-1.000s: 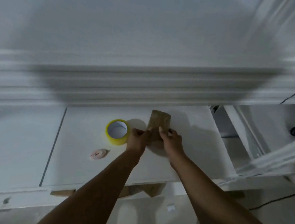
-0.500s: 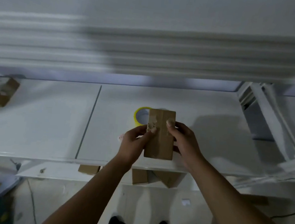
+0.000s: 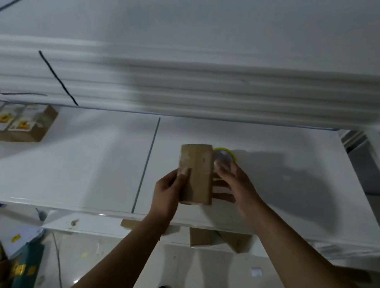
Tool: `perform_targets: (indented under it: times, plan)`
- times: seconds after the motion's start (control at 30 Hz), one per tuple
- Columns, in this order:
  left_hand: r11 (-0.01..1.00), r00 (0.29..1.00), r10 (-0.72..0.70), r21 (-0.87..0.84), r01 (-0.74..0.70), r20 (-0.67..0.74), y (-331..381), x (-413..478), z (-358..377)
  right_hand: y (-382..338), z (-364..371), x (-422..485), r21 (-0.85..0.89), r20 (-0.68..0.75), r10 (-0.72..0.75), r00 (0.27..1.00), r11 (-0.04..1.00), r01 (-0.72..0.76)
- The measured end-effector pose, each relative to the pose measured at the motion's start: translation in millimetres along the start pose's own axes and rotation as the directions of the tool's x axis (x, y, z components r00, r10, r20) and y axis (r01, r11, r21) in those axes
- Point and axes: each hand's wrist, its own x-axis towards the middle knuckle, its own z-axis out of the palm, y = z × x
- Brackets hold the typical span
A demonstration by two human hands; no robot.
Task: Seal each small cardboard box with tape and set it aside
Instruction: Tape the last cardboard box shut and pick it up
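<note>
Fingers (image 3: 183,172) of the left hand (image 3: 166,193) are curling round the left edge of the small cardboard box (image 3: 199,168), thumb pressing on its top face, and are holding it upright above the white table (image 3: 75,166). The right hand (image 3: 236,187) is hovering just beside the box's right edge, blurred, so I cannot tell whether it is gripping or loose. A yellow tape roll (image 3: 227,154) is lying on the table just behind the box. A labelled carton (image 3: 20,124) is sitting far off to the left.
</note>
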Motion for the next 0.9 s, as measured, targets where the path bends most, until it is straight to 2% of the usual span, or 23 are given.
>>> perform_targets:
  times: [0.07, 0.13, 0.17, 0.27, 0.37, 0.4, 0.47, 0.53, 0.57, 0.63, 0.73, 0.8, 0.9]
  plan:
    - [0.998, 0.992, -0.039, 0.041, 0.044, -0.122, 0.7, 24.9, -20.5, -2.6, 0.8, 11.1, -0.015, -0.038, -0.009, 0.999, 1.000, 0.009]
    - [0.976, 0.978, -0.034, 0.202, 0.077, -0.206, -5.8, 51.0, -41.0, -2.6, -4.7, 19.8, -0.271, -0.138, -0.157, 0.978, 0.956, 0.115]
    - [0.947, 0.975, -0.014, 0.310, 0.084, -0.223, -13.1, 64.2, -50.1, -0.6, -8.1, 25.1, -0.428, -0.150, -0.245, 0.958, 0.889, 0.161]
    - [0.824, 0.977, -0.047, 0.545, 0.157, -0.210, -25.3, 83.4, -60.3, 7.6, -12.0, 39.9, -0.734, -0.096, -0.378, 0.921, 0.652, 0.191]
    - [0.580, 0.983, 0.015, 0.802, 0.141, -0.184, -21.4, 79.1, -57.6, 15.3, -14.6, 48.2, -0.824, -0.048, -0.395, 0.918, 0.535, 0.187]
    - [0.543, 0.976, 0.094, 0.831, 0.116, -0.197, -17.7, 77.5, -56.3, 17.4, -16.5, 49.2, -0.842, -0.032, -0.385, 0.922, 0.507, 0.183]
    - [0.557, 0.935, 0.322, 0.828, -0.062, -0.147, -7.7, 76.4, -50.0, 21.3, -19.7, 51.0, -0.868, -0.007, -0.363, 0.932, 0.465, 0.175]
    - [0.549, 0.903, 0.424, 0.775, -0.313, 0.065, 3.8, 83.5, -30.3, 24.7, -22.1, 54.0, -0.876, 0.009, -0.368, 0.930, 0.445, 0.185]
    - [0.561, 0.904, 0.386, 0.730, -0.390, 0.186, 11.2, 87.6, -15.0, 26.7, -23.3, 55.7, -0.877, 0.014, -0.376, 0.927, 0.440, 0.192]
    - [0.588, 0.912, 0.189, 0.702, -0.402, 0.364, 25.0, 96.6, 16.9, 30.8, -25.4, 56.9, -0.868, 0.019, -0.397, 0.918, 0.449, 0.212]
    - [0.546, 0.881, -0.103, 0.767, -0.338, 0.461, 19.8, 119.3, 48.3, 32.4, -25.5, 54.1, -0.856, 0.005, -0.405, 0.914, 0.472, 0.213]
    - [0.540, 0.874, -0.162, 0.783, -0.310, 0.457, 7.8, 130.3, 55.6, 35.0, -25.7, 53.9, -0.853, -0.005, -0.391, 0.920, 0.481, 0.200]
    - [0.526, 0.904, -0.104, 0.794, -0.305, 0.415, -4.7, 132.4, 59.2, 39.6, -28.2, 56.5, -0.844, 0.044, -0.407, 0.913, 0.473, 0.252]
